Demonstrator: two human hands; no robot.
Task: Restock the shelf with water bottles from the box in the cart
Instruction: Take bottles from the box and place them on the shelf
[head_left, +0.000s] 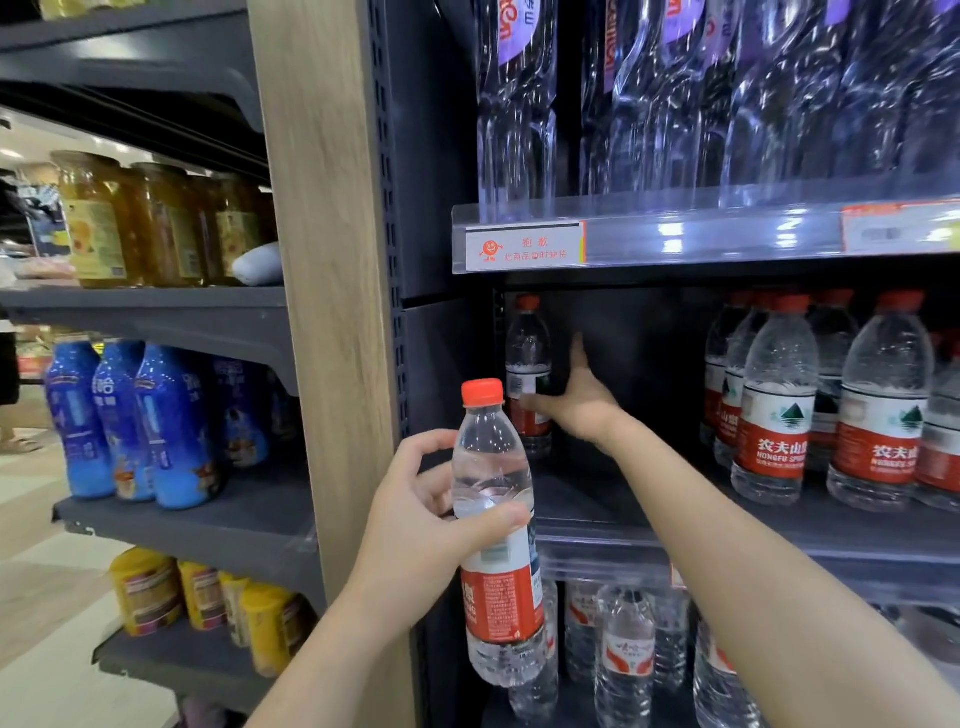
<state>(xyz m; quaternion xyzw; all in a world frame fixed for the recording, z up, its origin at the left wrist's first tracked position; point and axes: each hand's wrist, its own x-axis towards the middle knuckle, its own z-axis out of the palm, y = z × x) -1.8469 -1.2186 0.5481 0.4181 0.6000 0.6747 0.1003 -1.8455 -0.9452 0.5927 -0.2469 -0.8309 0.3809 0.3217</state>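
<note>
My left hand (423, 506) grips a red-capped water bottle (496, 530) with a red label, upright in front of the shelf's left post. My right hand (582, 397) reaches deep into the middle shelf (675, 525), fingers spread, its thumb touching a second red-capped bottle (527, 358) that stands at the back left corner. That hand is not closed around the bottle. A group of the same red-label bottles (779, 405) fills the right part of this shelf. The box and cart are out of view.
Tall clear bottles (675, 104) stand on the shelf above, behind a price rail (701, 239). Smaller water bottles (623, 654) sit on the shelf below. Left of a wooden post (327, 260) are jars, blue bottles (135, 421) and yellow packs.
</note>
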